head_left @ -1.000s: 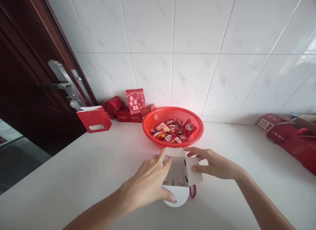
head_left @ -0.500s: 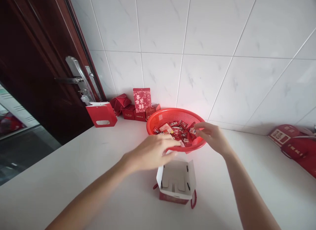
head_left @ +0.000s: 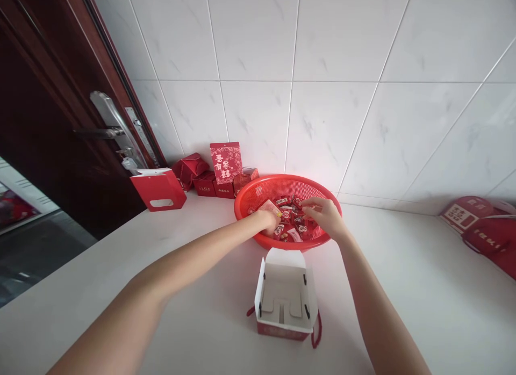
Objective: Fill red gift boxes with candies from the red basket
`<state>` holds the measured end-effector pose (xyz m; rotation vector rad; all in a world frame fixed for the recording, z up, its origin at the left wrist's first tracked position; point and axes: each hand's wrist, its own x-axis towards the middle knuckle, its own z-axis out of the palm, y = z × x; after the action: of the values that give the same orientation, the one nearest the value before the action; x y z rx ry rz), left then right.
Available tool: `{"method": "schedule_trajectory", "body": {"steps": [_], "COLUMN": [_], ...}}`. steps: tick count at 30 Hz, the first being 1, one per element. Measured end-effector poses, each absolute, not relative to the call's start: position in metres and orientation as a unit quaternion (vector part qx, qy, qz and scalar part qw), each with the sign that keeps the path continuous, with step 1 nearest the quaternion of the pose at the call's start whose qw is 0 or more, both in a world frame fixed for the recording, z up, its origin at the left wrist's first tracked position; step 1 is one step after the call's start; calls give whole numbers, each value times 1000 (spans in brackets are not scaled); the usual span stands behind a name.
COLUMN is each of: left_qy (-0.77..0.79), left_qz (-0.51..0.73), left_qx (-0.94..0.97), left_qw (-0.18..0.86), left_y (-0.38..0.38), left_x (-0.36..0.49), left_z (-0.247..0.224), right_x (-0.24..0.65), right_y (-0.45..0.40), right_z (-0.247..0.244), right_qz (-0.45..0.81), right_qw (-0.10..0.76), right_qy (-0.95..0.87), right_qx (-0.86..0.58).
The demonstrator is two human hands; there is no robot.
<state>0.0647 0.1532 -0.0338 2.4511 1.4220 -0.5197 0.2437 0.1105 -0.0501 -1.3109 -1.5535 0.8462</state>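
Note:
A red plastic basket (head_left: pixel 246 195) with perforated walls holds several small wrapped candies (head_left: pixel 296 224), mostly red. My left hand (head_left: pixel 269 221) reaches down into its left side beside a pale pink packet (head_left: pixel 270 207); the fingers are mostly hidden. Over the candies on the right is my right hand (head_left: pixel 325 216), its curved fingers apart and nothing visible between them. In front of the basket stands a red cardboard box (head_left: pixel 282 331) with its lid flaps raised. Its white inside and bottom flaps show, and red cord handles (head_left: pixel 317 332) hang at its sides.
Against the tiled wall (head_left: pixel 258 122) at the back left stand several red boxes (head_left: pixel 205 184) and an upright printed red card (head_left: pixel 226 163). A red bag with a cut-out (head_left: pixel 159 189) is near the door (head_left: pixel 52 95). More red bags (head_left: pixel 484 230) lie at the far right.
My left hand has moved forward and down from above the box into the basket. My right hand has shifted slightly left over the candies. The view has shifted a little.

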Motion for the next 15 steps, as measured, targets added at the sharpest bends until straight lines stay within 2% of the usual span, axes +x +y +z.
{"method": "schedule_trajectory", "body": {"steps": [9,15], "left_qy": [454,495], "left_qz": [27,17], "left_qx": [882,857], "left_qw": [125,145], "left_y": [173,181], "left_x": [58,51], "left_z": [-40,-49], "right_x": [244,245], "right_y": [115,116], "right_z": [-54,-55], "right_qz": [341,352], "right_qw": [473,495], "right_qy": [-616,-584], "right_qx": [-529,-539]}}
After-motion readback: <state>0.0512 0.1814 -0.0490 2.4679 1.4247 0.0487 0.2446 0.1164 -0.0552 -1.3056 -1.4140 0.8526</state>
